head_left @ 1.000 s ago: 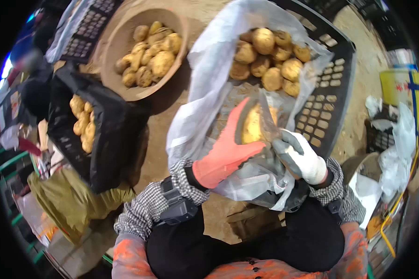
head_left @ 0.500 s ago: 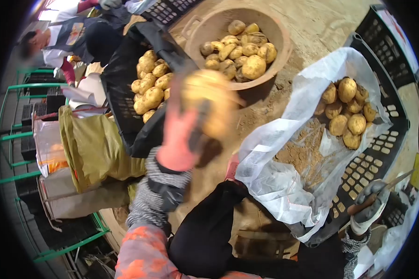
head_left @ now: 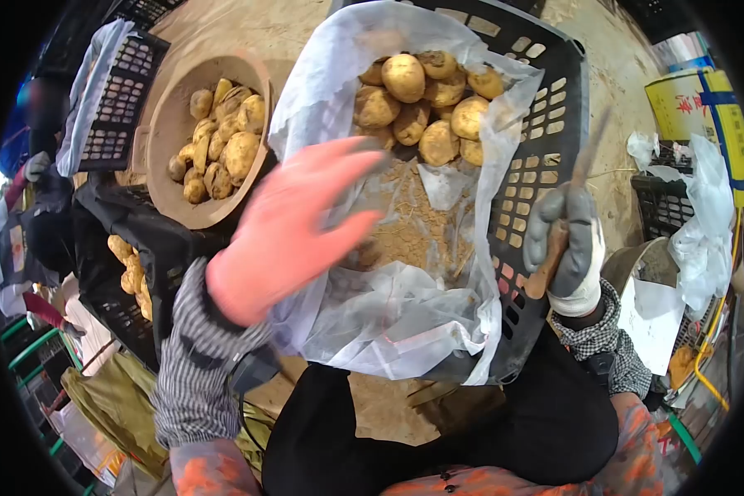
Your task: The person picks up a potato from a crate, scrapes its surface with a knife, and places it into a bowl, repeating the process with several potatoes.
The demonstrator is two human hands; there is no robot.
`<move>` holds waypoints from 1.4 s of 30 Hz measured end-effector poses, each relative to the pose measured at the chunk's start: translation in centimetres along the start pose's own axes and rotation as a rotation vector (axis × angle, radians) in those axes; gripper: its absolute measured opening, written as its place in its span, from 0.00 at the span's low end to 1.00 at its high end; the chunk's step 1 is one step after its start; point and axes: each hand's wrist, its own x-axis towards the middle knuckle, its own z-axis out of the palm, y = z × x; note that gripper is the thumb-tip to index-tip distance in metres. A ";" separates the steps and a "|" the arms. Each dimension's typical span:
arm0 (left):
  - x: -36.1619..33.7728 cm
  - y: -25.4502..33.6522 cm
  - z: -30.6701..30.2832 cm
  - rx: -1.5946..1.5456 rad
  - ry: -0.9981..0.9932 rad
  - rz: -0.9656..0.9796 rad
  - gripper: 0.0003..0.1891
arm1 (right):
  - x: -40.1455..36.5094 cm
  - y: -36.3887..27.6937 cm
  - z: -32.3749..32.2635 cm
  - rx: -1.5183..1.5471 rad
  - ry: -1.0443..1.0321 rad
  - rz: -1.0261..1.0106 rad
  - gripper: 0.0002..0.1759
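My left hand (head_left: 281, 227), in a pink glove, hangs with fingers apart and nothing in them, over the left side of a black plastic crate (head_left: 566, 107). White plastic sheeting (head_left: 388, 318) lines this crate. Several potatoes (head_left: 403, 79) are heaped at its far end, with loose brown soil (head_left: 422, 217) nearer me. At the crate's right side, my right hand (head_left: 572, 248), in a grey-and-white glove, is closed around the wooden handle of a knife (head_left: 590, 149). Its blade points up and away from me and looks blurred.
A brown tub (head_left: 159, 124) of potatoes stands left of the crate. Nearer on the left is a black-lined crate (head_left: 99, 207) with more potatoes. Another person's gloved hand (head_left: 36, 167) shows at far left. A yellow box (head_left: 678, 107) stands at right.
My left hand held a large yellowish potato near the tub; now it is empty and over the white-lined crate. My view has swung right, and the knife is still in my right hand.
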 end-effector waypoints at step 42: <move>-1.2 6.1 8.3 -1.452 0.169 -0.432 0.39 | 1.3 0.2 0.9 0.086 -0.377 0.404 0.32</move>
